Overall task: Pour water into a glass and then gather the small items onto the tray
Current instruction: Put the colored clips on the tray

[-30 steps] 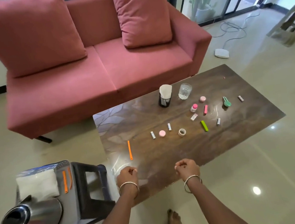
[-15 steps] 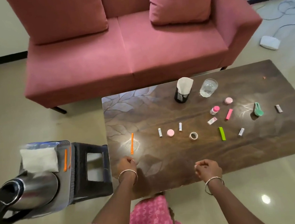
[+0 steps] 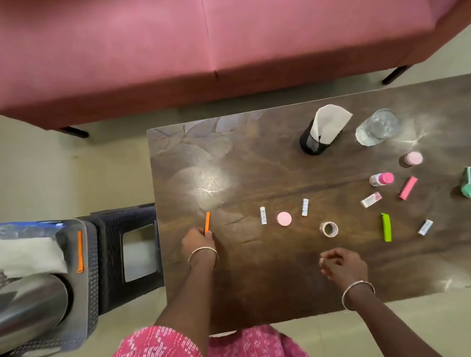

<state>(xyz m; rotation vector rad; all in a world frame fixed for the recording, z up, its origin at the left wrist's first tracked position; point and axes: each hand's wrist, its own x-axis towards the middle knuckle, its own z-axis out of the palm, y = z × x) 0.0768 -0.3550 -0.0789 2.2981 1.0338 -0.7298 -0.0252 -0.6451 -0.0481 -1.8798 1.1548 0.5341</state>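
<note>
l hand [image 3: 197, 241] curled, fingertips pinching near end of orange stick [image 3: 208, 222], which lies on dark wooden table [image 3: 270, 288] near its l edge. stick thin, flat, looks rigid. long axis runs away from person, far end tipped slightly r. grey mesh tray [image 3: 93, 297] on black stool [image 3: 110, 251] just l of table, so carry goes leftward, and l hand is nearer. second orange stick [image 3: 80, 254] already on tray by white cloth [image 3: 23, 255] and steel kettle [image 3: 23, 314]. r hand [image 3: 342, 263] loosely curled, empty, near tape roll [image 3: 328, 228]. clear glass [image 3: 376, 127] far r, seems to hold water.

A pink sofa [image 3: 211, 28] stands on pale glossy floor [image 3: 51, 170] behind a dark wooden table [image 3: 256, 161].
</note>
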